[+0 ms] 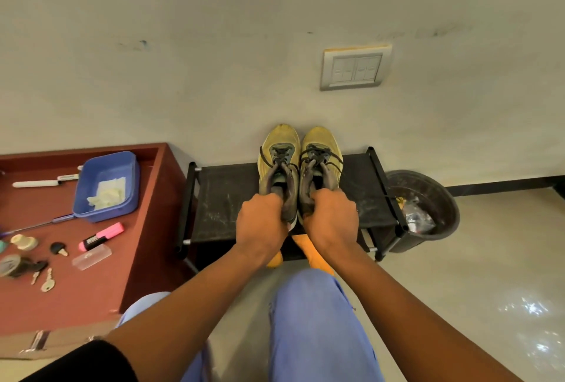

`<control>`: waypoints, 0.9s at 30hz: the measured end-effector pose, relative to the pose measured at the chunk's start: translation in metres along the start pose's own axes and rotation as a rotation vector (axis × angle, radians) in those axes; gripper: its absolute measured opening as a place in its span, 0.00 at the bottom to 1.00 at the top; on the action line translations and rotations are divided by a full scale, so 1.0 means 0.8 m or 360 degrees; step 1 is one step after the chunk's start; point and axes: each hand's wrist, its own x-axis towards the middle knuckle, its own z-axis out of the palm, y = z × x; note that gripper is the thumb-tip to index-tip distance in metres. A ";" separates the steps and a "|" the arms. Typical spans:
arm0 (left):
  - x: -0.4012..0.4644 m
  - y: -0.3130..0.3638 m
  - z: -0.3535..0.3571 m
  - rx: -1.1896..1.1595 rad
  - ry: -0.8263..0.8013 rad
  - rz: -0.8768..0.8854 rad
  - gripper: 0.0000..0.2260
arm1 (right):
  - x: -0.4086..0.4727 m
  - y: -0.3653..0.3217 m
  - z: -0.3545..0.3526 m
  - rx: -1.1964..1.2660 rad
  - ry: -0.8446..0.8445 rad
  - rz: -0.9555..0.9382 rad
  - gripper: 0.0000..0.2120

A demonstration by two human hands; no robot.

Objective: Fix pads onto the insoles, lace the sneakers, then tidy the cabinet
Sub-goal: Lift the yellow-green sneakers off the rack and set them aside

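Observation:
Two yellow sneakers with dark laces stand side by side on the top shelf of a low black shoe rack (pixel 226 195), toes against the wall. My left hand (pixel 263 224) grips the heel collar of the left sneaker (pixel 278 149). The right sneaker (pixel 321 149) is held the same way at its heel by my right hand (pixel 331 221). Both hands have fingers curled into the shoe openings. The laces are threaded and lie loose over the tongues. The insoles are hidden inside the shoes.
A red-brown cabinet top (pixel 128 253) on the left carries a blue tub (pixel 107 185) with pale pads, a pink highlighter (pixel 101 236), pens, tape, keys and a clear case. A dark bin (pixel 428 207) stands right of the rack. Orange footwear (pixel 315 254) lies below.

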 end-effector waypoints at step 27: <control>-0.381 -0.304 -0.354 0.0753 0.0424 -0.0724 0.11 | -0.272 -0.451 -0.077 0.0438 -0.0325 -0.1578 0.07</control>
